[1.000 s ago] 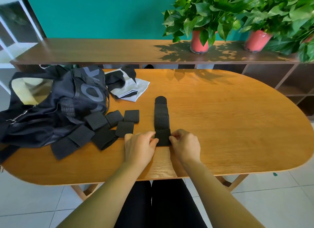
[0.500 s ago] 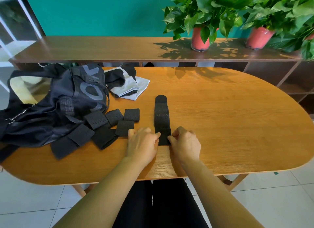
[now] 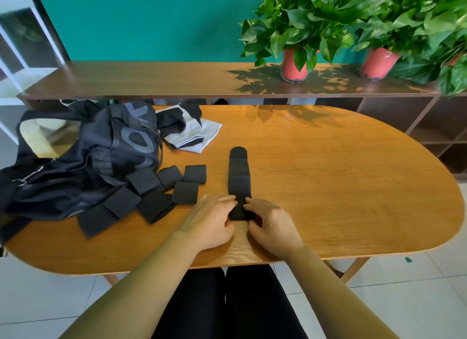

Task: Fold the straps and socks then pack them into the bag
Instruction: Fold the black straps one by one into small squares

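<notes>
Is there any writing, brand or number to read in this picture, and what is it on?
"O": large grey letter on the black bag; a letter like "K" beside it; the rest is lost in folds, so the word cannot be read.
Nothing legible on the long strap, socks or plant pots.

Bare forearms, black trousers
The left forearm (image 3: 141,275) at 7 o'clock and the right forearm (image 3: 336,288) at 5 o'clock are bare all the way up to the left grip (image 3: 209,222) and right grip (image 3: 273,225). At 6 o'clock the lap wears black trousers (image 3: 227,303), a narrow gap dividing the thighs.
</notes>
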Demonstrator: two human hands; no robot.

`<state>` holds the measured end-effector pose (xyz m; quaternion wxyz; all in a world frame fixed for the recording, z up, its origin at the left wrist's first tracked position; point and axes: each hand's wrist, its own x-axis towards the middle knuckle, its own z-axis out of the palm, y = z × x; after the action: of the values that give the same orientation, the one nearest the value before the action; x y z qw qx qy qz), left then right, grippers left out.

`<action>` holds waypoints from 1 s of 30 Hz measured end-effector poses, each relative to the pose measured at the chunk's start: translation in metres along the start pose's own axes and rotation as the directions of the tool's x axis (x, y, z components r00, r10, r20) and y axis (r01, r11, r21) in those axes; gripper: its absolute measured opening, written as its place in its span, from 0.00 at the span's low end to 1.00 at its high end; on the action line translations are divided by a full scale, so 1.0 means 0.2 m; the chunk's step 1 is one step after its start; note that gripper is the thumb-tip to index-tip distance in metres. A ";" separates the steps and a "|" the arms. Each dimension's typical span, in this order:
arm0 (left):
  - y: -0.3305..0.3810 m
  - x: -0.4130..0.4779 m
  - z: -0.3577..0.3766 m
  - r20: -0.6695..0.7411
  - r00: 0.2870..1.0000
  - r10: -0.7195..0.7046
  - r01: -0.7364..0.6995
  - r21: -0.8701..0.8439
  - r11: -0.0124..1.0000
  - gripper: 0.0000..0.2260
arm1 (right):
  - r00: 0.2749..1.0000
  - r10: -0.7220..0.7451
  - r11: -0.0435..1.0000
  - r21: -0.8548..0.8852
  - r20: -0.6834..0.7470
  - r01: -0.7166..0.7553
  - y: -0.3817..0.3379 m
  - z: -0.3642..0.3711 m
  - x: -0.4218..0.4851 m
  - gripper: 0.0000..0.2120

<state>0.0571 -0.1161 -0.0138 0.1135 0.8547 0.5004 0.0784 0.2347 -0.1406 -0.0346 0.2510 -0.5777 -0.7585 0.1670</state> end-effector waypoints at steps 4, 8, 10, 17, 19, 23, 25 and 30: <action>-0.01 -0.08 -0.01 0.026 0.999 0.035 -0.033 -0.081 0.996 0.27 | 0.996 -0.092 0.996 0.007 -0.011 0.092 0.02 -0.01 -0.06 0.19; -0.02 -0.11 0.00 0.018 1.000 0.020 -0.017 -0.137 0.990 0.24 | 0.989 -0.118 0.993 -0.038 -0.084 0.115 -0.03 -0.03 -0.09 0.13; -0.01 -0.10 0.02 -0.005 1.000 -0.014 0.013 -0.184 0.983 0.17 | 0.986 -0.100 0.995 -0.036 -0.131 0.096 -0.05 -0.03 -0.08 0.14; 0.03 -0.03 0.03 -0.129 0.952 -0.276 0.215 -0.359 0.908 0.03 | 0.969 0.221 0.950 0.248 -0.114 -0.187 -0.06 0.02 -0.01 0.13; 0.05 -0.01 0.03 -0.152 0.940 -0.305 0.232 -0.369 0.900 0.08 | 0.947 0.285 0.929 0.285 -0.150 -0.235 -0.06 0.04 0.02 0.12; 0.06 0.01 0.03 -0.153 0.919 -0.364 0.292 -0.357 0.887 0.18 | 0.920 0.322 0.935 0.228 -0.223 -0.272 -0.07 0.08 0.06 0.09; 0.06 0.02 0.03 -0.137 0.915 -0.378 0.313 -0.348 0.883 0.16 | 0.921 0.310 0.945 0.185 -0.237 -0.271 -0.07 0.09 0.08 0.09; 0.05 0.04 0.05 -0.116 0.909 -0.401 0.342 -0.341 0.875 0.14 | 0.928 0.285 0.958 0.075 -0.238 -0.275 -0.06 0.11 0.11 0.10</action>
<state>0.0719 -0.1157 -0.0205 0.2141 0.7023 0.6451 0.2115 0.2080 -0.1219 -0.0420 0.3287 -0.6910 -0.6276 0.1434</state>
